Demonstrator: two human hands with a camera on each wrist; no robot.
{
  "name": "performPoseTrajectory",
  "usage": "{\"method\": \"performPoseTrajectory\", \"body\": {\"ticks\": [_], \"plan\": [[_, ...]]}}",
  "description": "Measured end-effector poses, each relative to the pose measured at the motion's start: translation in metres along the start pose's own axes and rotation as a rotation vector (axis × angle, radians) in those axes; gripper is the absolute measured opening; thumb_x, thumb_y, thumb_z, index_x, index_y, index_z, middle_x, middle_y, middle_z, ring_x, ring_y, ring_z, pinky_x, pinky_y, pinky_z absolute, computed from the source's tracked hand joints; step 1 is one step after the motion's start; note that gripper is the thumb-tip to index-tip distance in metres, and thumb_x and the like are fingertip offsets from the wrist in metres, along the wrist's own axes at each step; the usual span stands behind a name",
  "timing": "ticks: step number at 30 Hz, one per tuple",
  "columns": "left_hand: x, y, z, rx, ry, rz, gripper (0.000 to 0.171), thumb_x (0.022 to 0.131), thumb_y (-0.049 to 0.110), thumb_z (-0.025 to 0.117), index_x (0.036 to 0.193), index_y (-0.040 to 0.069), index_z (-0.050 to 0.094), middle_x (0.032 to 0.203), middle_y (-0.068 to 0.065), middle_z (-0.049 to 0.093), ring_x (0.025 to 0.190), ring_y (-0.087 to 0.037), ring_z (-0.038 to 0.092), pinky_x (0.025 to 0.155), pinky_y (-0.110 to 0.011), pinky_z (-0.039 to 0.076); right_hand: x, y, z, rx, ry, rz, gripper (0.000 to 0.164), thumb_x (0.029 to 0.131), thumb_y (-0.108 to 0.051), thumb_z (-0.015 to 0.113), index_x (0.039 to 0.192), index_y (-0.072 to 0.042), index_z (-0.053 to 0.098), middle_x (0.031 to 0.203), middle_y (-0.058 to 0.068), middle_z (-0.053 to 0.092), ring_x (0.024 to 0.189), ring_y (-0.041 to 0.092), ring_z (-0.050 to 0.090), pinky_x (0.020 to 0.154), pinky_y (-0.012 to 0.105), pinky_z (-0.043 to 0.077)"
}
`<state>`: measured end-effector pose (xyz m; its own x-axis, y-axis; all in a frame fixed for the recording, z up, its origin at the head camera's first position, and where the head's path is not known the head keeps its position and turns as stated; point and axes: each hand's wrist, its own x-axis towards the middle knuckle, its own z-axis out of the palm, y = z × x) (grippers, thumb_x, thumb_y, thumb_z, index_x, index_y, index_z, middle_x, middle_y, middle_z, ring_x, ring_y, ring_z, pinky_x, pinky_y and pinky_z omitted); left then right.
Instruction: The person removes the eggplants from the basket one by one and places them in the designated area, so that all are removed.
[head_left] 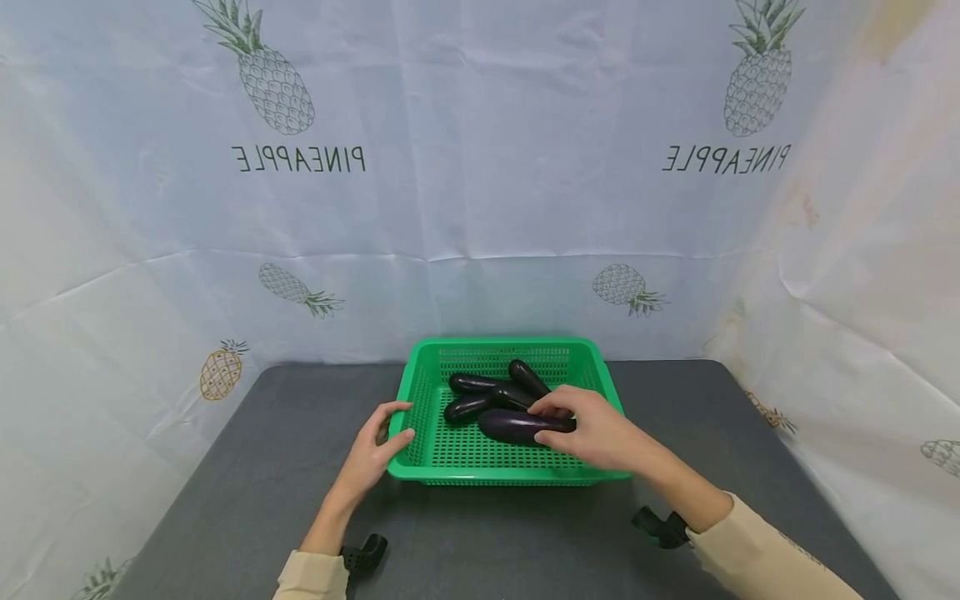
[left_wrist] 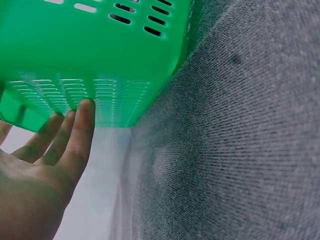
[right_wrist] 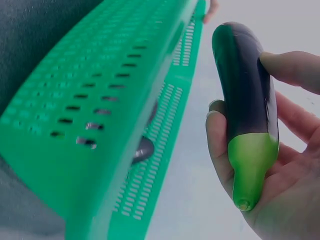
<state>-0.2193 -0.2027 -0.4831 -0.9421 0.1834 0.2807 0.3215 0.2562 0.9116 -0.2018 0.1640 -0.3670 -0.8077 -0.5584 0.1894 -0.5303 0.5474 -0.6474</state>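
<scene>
A green plastic basket [head_left: 525, 479] with slotted walls stands on the dark table, several dark purple eggplants [head_left: 467, 408] lying inside it. My left hand [head_left: 369, 446] holds its left side: thumb and index finger reach over the rim, while the other fingers [left_wrist: 82, 127] lie against the slotted outer wall. Over the right part of the basket, my right hand [head_left: 592, 429] grips another eggplant [right_wrist: 247, 95] between thumb and fingers. That one's green stem end points toward the palm, and in the right wrist view it shows above the rim.
The grey-black table [head_left: 315, 433] extends to both sides and in front of the basket. Behind and beside it hangs a white sheet [head_left: 480, 183] printed with pineapples. A dark wrist mount [head_left: 363, 554] sits below the left wrist, another [head_left: 662, 527] below the right.
</scene>
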Motion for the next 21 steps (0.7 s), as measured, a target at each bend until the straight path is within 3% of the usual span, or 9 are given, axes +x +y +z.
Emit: {"method": "performPoseTrajectory", "body": {"ticks": [11,16,21], "plan": [[0.000,-0.001,0.000,0.006,0.001,-0.005,0.045,0.103,0.016,0.062,0.146,0.007,0.048,0.155,-0.020,0.039,0.147,-0.042,0.031,0.111,-0.068,0.031,-0.020,0.011,-0.031,-0.053,0.089,0.025,0.029,0.095,-0.030,0.075,0.122,-0.020,0.071,0.108,-0.011,0.064,0.094,0.012,0.057,0.076,0.029,0.054],[0.001,0.000,-0.001,-0.003,0.001,-0.016,0.046,0.103,0.017,0.062,0.146,0.007,0.047,0.156,-0.020,0.038,0.150,-0.042,0.025,0.114,-0.069,0.025,-0.027,0.014,-0.046,-0.062,0.140,0.046,0.030,0.096,-0.029,0.074,0.124,-0.019,0.071,0.109,-0.008,0.065,0.095,0.013,0.060,0.074,0.029,0.054],[0.001,0.001,0.000,-0.010,0.000,-0.028,0.046,0.103,0.014,0.061,0.146,0.006,0.047,0.156,-0.020,0.038,0.149,-0.042,0.028,0.112,-0.069,0.028,-0.033,0.018,-0.058,-0.077,0.179,0.060,0.030,0.098,-0.026,0.072,0.126,-0.016,0.070,0.113,-0.003,0.066,0.095,0.013,0.062,0.075,0.029,0.054]]}}
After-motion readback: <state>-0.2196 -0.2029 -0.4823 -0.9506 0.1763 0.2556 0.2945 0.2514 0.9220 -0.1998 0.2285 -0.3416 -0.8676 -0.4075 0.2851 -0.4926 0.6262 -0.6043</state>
